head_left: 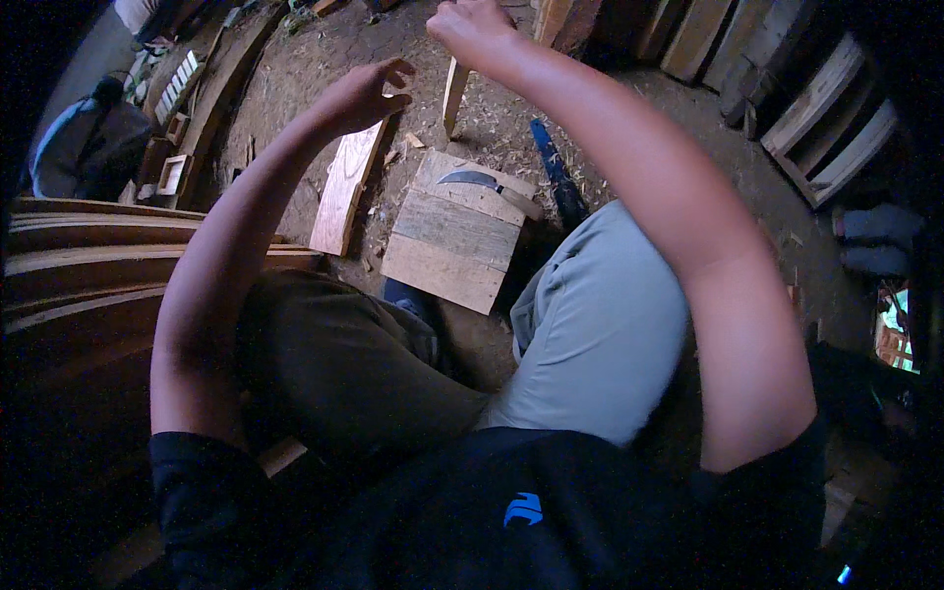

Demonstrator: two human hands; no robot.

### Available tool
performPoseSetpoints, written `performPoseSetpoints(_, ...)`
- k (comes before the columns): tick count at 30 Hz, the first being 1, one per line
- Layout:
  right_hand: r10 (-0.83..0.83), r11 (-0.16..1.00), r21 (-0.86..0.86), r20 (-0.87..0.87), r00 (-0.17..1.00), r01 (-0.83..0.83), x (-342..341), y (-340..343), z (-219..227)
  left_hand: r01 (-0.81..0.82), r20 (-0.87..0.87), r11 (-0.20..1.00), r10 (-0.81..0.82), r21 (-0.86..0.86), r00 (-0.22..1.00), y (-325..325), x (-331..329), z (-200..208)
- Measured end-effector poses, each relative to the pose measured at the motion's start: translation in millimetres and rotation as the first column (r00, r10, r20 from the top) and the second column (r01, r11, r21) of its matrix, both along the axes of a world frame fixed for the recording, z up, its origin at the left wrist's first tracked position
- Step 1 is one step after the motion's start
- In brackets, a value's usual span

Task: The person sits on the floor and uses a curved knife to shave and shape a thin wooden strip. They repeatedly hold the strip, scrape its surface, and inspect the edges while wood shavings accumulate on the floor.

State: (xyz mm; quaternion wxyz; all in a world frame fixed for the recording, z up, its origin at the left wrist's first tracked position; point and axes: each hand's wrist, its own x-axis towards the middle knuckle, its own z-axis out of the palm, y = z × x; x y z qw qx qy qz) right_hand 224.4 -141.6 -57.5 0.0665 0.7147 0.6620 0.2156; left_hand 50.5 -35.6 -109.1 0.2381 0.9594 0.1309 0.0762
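Observation:
My left hand (369,95) is raised at the upper middle, thumb and fingers apart, with nothing seen between them. Just below it a pale plank (344,192) lies on the ground. At the top edge my right hand (470,29) is closed in a fist; whatever it may hold is hidden. A narrow wooden piece (453,98) shows beneath the right wrist, and I cannot tell whether the hand touches it. Between my knees and the hands stands a low wooden block or stool (452,244) with a boarded top. On that top rests a curved-blade knife (519,203) with a wooden handle.
Long stacked boards (108,236) crowd my left side. A dark blue, long object (556,167) lies right of the stool. Another person (93,147) is at the far left. A wooden frame (831,123) and upright planks line the far right. Shavings litter the dirt floor.

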Motion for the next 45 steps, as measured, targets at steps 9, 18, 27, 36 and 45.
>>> performPoseSetpoints(9,0.311,0.912,0.410,-0.689,0.655,-0.002,32.0,14.0,-38.7,-0.153,0.027,0.983,0.151,0.104,0.988,-11.9,10.7,4.3)
performPoseSetpoints(18,0.483,0.777,0.613,-0.725,0.491,0.143,6.0,26.0,-63.0,-0.295,0.316,0.955,0.273,0.023,0.909,11.6,69.2,-22.1)
performPoseSetpoints(27,0.323,0.880,0.463,-0.749,0.578,0.109,21.5,-3.2,-45.9,-0.161,0.338,0.979,0.194,-0.125,0.921,-4.8,58.1,-58.3)
performPoseSetpoints(36,0.398,0.866,0.499,-0.709,0.582,0.016,17.8,-7.0,-39.4,-0.155,0.317,0.924,0.273,-0.350,0.908,-21.6,51.8,-30.0)
performPoseSetpoints(45,0.413,0.871,0.490,-0.691,0.594,-0.035,8.8,-4.4,-42.5,-0.133,0.372,0.972,0.198,-0.192,0.907,-15.9,49.2,-43.5)
